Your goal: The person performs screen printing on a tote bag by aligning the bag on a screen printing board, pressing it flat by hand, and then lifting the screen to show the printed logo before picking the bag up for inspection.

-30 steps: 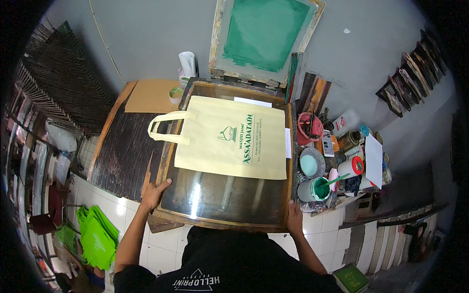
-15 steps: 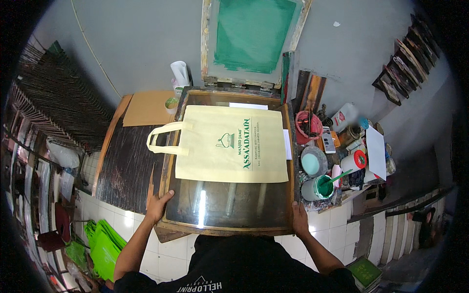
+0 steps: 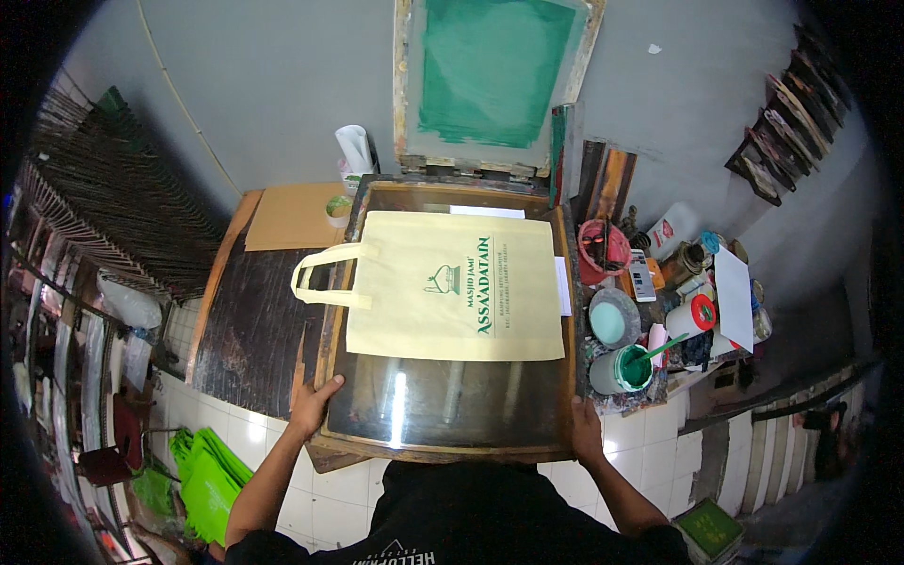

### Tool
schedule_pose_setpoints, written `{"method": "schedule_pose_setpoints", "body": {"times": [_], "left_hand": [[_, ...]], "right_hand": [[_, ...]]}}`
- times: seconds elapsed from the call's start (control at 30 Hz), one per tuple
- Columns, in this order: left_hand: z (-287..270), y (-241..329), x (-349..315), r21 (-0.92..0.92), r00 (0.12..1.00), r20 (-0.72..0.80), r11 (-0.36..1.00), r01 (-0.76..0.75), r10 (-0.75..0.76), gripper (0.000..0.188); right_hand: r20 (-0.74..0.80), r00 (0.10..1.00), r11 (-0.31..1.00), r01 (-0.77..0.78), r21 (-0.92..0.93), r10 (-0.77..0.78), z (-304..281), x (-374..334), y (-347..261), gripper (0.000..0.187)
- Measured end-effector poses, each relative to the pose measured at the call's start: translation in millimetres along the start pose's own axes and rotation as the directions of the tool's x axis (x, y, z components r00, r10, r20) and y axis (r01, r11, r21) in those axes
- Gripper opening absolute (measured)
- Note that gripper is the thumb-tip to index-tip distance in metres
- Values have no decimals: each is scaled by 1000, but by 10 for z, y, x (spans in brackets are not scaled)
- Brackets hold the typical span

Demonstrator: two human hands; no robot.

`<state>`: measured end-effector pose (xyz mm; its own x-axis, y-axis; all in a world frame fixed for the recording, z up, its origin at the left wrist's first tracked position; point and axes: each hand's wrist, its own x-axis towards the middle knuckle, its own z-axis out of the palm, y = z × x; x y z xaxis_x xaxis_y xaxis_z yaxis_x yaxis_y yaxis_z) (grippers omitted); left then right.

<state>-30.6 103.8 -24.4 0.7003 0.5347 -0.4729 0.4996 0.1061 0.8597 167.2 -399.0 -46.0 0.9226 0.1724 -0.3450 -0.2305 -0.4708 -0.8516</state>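
Note:
A pale yellow tote bag (image 3: 405, 311) with green print lies flat on a wood-framed glass tabletop (image 3: 452, 405), its handles sticking out past the left edge. At the near left corner, my left hand (image 3: 314, 403) grips the wooden rim, thumb on top and fingers hidden below. My right hand (image 3: 586, 428) holds the rim near the right front corner, its fingers partly out of sight. Hinged at the back, a printing screen (image 3: 494, 80) with a green-coated mesh stands raised against the wall. White paper shows from under the bag at its far and right sides.
Right of the glass stand an open tub of green ink (image 3: 621, 370), a bowl (image 3: 612, 317), a red basket (image 3: 603, 250), a phone (image 3: 642, 275) and a red-lidded jar (image 3: 692, 315). Cardboard (image 3: 294, 217) lies at the left. Bright green bags (image 3: 207, 480) are low at the left.
The whole view has shifted slightly, so everything appears a little lower and to the right. Both hands keep their hold on the rim, and the bag stays in place on the glass.

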Motion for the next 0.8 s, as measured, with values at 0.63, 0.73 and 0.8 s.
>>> {"method": "schedule_pose_setpoints", "body": {"times": [0.63, 0.73, 0.8], "left_hand": [[11, 7, -21, -40, 1000, -2, 999, -30, 30, 73], [5, 0, 5, 2, 1000, -11, 1000, -29, 29, 74], [-9, -30, 4, 18, 1000, -20, 1000, -21, 22, 75]], "right_hand": [[24, 998, 978, -64, 199, 60, 46, 4, 56, 62], [0, 1000, 997, -5, 75, 5, 30, 6, 48, 61], [10, 999, 998, -36, 53, 35, 3, -25, -57, 72]]}}
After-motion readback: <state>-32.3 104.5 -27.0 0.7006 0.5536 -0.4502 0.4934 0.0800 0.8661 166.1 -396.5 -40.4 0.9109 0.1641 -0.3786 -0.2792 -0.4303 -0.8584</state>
